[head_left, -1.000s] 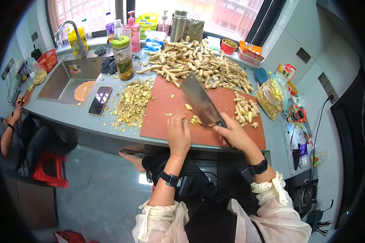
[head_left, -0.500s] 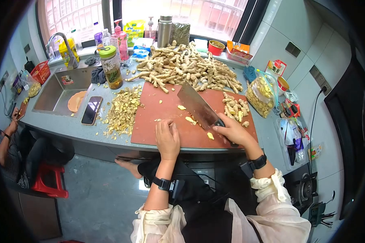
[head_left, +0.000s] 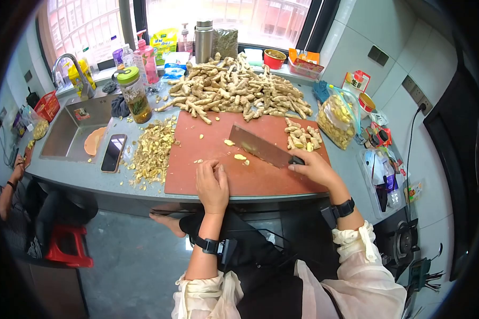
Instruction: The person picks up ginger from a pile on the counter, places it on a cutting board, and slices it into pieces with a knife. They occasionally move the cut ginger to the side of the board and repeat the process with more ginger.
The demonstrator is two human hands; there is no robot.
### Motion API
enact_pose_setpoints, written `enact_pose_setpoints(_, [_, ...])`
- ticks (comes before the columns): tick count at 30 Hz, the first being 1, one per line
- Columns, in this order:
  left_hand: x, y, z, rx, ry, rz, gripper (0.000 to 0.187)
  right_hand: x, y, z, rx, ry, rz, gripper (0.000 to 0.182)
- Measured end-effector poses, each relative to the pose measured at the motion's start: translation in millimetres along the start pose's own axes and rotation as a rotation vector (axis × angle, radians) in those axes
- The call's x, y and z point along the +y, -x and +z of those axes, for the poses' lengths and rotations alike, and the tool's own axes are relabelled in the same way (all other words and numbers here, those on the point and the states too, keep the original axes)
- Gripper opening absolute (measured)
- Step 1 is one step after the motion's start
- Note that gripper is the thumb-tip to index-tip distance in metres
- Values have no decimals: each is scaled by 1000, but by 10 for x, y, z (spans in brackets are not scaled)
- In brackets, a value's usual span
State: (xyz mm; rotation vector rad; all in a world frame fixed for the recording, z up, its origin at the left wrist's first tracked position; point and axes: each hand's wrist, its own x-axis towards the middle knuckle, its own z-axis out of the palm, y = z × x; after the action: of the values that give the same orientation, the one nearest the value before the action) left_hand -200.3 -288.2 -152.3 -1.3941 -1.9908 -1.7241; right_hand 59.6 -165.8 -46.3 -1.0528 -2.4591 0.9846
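My right hand (head_left: 315, 171) grips the black handle of a cleaver (head_left: 260, 146), its broad blade slanting up-left just over or on the reddish-brown cutting board (head_left: 260, 183). Beside the blade lie a yellow ginger piece (head_left: 240, 157) and another peeled bit (head_left: 229, 142). My left hand (head_left: 213, 186) rests at the board's near edge with fingers curled; what is under them, if anything, is hidden. A small heap of ginger chunks (head_left: 303, 135) sits on the board's right side. Behind the board rises a large pile of whole ginger (head_left: 239, 87).
Ginger peelings (head_left: 153, 151) lie left of the board, near a phone (head_left: 113, 153), a green-lidded jar (head_left: 137, 103) and the sink (head_left: 64, 141). A bag of ginger pieces (head_left: 337, 119) stands on the right. Another person (head_left: 21, 196) sits at far left on a red stool (head_left: 72, 247).
The cleaver has tilted to a flatter angle, its handle moving up and right with my right hand. A ginger piece near that hand no longer shows. My left hand stays at the board's edge.
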Motion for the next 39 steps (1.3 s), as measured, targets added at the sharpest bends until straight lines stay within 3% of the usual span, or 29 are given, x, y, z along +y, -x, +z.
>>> enact_pose_setpoints(2, [19, -2, -7, -12, 1, -10, 15, 169, -48, 40, -19, -503, 164, 39])
enact_pose_setpoints(6, [54, 1, -22, -97, 13, -110, 20, 210, 95, 40, 106, -718, 167, 39])
enact_pose_setpoints(8, [81, -10, -25, -115, -62, -56, 22, 347, 176, 49, 238, -851, 133, 32])
enact_pose_setpoints(13, [398, -145, 256, -228, -86, 131, 28, 780, 420, 149, 423, -918, 119, 26])
enact_pose_setpoints(15, [654, -240, 498, -433, -17, 212, 31, 885, 469, 246, 575, -1036, 70, 25])
enact_pose_setpoints(19, [875, -276, 1115, -536, 24, 304, 32, 979, 490, 295, 712, -1131, 41, 27])
enact_pose_setpoints(25, [890, -263, 1609, -673, -160, 441, 24, 908, 503, 275, 629, -1081, 80, 35])
enact_pose_setpoints(29, [903, -280, 1623, -579, -162, 511, 18, 876, 492, 259, 618, -1101, 53, 40])
enact_pose_setpoints(31, [916, -317, 1616, -682, -204, 506, 16, 879, 490, 272, 625, -1111, 51, 40])
enact_pose_setpoints(35, [835, -350, 1633, -612, -154, 579, 13, 887, 500, 262, 617, -1106, 42, 39])
enact_pose_setpoints(37, [834, -378, 1584, -741, -191, 578, 13, 881, 507, 260, 612, -1104, 54, 39])
enact_pose_setpoints(39, [849, -371, 1512, -741, -191, 584, 14, 871, 500, 259, 624, -1094, 36, 39])
